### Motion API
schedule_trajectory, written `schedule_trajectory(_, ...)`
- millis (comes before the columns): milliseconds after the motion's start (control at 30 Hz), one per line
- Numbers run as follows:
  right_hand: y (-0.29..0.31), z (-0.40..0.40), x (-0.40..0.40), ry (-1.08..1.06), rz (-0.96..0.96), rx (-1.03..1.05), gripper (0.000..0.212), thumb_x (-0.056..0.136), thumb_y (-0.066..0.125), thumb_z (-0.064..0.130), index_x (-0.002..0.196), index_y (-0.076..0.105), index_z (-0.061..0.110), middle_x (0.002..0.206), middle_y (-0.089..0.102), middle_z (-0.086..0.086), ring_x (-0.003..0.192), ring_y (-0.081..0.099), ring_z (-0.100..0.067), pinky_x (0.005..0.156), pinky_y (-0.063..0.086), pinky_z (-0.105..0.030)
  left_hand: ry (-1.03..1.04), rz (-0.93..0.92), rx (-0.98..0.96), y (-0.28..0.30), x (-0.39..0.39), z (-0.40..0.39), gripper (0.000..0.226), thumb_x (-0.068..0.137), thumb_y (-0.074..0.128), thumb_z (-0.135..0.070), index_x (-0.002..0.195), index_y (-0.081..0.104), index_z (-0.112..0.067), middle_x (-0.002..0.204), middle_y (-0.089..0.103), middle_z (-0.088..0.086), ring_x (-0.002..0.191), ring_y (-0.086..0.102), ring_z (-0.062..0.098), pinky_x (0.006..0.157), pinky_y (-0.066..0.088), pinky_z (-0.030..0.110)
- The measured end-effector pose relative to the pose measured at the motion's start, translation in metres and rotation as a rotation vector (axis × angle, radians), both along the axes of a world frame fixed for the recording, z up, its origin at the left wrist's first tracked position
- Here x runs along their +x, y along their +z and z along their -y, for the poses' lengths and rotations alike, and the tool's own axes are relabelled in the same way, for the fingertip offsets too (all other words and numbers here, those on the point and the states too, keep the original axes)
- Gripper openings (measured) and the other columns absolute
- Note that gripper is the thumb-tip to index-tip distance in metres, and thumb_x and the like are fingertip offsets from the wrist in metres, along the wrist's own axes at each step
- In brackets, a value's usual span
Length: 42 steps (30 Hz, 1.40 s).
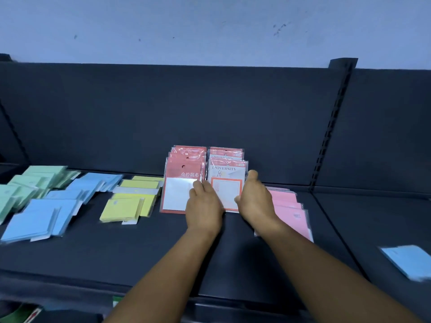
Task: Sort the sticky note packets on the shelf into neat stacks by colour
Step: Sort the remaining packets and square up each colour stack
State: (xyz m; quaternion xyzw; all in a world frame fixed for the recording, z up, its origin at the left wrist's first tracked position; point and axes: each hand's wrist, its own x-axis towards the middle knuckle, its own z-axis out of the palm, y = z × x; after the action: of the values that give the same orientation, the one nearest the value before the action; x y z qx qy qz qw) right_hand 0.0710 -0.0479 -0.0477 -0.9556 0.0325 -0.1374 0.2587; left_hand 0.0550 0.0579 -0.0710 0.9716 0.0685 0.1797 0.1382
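Note:
Two rows of red-and-white sticky note packets lean against the shelf back: a left row [182, 180] and a right row marked UNIVERSITY [227, 176]. My left hand [204, 206] rests against the left edge of the UNIVERSITY row's front packet, its fingers between the two rows. My right hand [254, 199] presses that row's right edge with the fingers straight. Pink packets [289, 208] lie right of my right hand. Yellow packets [133, 199], blue packets [53, 206] and green packets [28, 185] lie in loose piles to the left.
The dark shelf [144, 252] has a tall dark back panel and a slotted upright [331, 127] at the right. A lone blue packet [407, 262] lies on the neighbouring shelf section at far right. Below the front edge, some green and red items show.

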Motion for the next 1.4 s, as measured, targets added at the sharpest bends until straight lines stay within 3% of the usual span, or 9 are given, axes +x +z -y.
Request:
schedule_trajectory(133, -0.005, -0.002, 0.006, 0.014, 0.007, -0.084, 0.046, 0.084, 0.061, 0.002, 0.123, 0.038, 0.008, 0.123, 0.053, -0.013, 0.115, 0.049, -0.031, 0.089, 0.041, -0.034, -0.044, 0.047, 0.118, 0.000, 0.010, 0.003, 0.036, 0.094, 0.037, -0.010, 0.130, 0.037, -0.004, 0.124, 0.042, 0.011, 0.111, 0.045, 0.025, 0.080, 0.037, 0.028)
schedule_trajectory(300, 0.002, 0.002, 0.003, 0.069, -0.018, -0.111, 0.049, 0.087, 0.063, 0.012, 0.130, 0.039, 0.008, 0.132, 0.044, -0.010, 0.122, 0.040, -0.028, 0.097, 0.036, -0.031, -0.072, 0.016, 0.135, 0.001, 0.015, 0.002, 0.039, 0.092, 0.042, -0.010, 0.131, 0.038, -0.004, 0.126, 0.042, 0.012, 0.115, 0.042, 0.026, 0.087, 0.038, 0.029)
schedule_trajectory(567, 0.007, 0.021, -0.019, 0.164, 0.017, -0.228, 0.058, 0.089, 0.060, 0.028, 0.139, 0.034, 0.014, 0.143, 0.036, 0.000, 0.133, 0.028, -0.022, 0.108, 0.026, -0.029, -0.215, 0.051, 0.191, 0.011, -0.001, 0.003, 0.064, 0.089, 0.054, -0.030, 0.143, 0.026, -0.009, 0.133, 0.038, 0.006, 0.124, 0.034, 0.025, 0.100, 0.028, 0.028)
schedule_trajectory(700, 0.009, 0.038, -0.037, 0.149, -0.017, -0.281, 0.075, 0.092, 0.058, 0.033, 0.151, 0.015, 0.013, 0.157, 0.017, 0.000, 0.146, 0.008, -0.021, 0.117, 0.009, -0.030, -0.327, 0.027, 0.224, 0.017, -0.010, 0.014, 0.078, 0.090, 0.054, -0.040, 0.150, 0.013, -0.010, 0.151, 0.024, 0.004, 0.140, 0.019, 0.024, 0.112, 0.016, 0.032)
schedule_trajectory(967, 0.015, 0.102, -0.072, 0.033, -0.065, -0.266, 0.078, 0.094, 0.054, 0.035, 0.153, 0.008, 0.014, 0.161, 0.006, -0.001, 0.148, -0.002, -0.018, 0.120, 0.001, -0.035, -0.498, 0.005, 0.191, 0.030, -0.027, 0.073, 0.079, 0.093, 0.052, -0.041, 0.152, 0.007, -0.012, 0.160, 0.009, 0.004, 0.147, 0.008, 0.020, 0.118, 0.007, 0.032)
schedule_trajectory(1400, 0.013, 0.242, -0.139, -0.098, -0.119, -0.243, 0.072, 0.096, 0.051, 0.034, 0.153, 0.012, 0.013, 0.160, 0.009, -0.002, 0.148, 0.000, -0.018, 0.120, 0.003, -0.036, -0.698, -0.074, 0.174, 0.034, -0.078, 0.219, 0.074, 0.095, 0.047, -0.045, 0.152, 0.012, -0.012, 0.159, 0.015, 0.003, 0.147, 0.012, 0.018, 0.118, 0.010, 0.035)
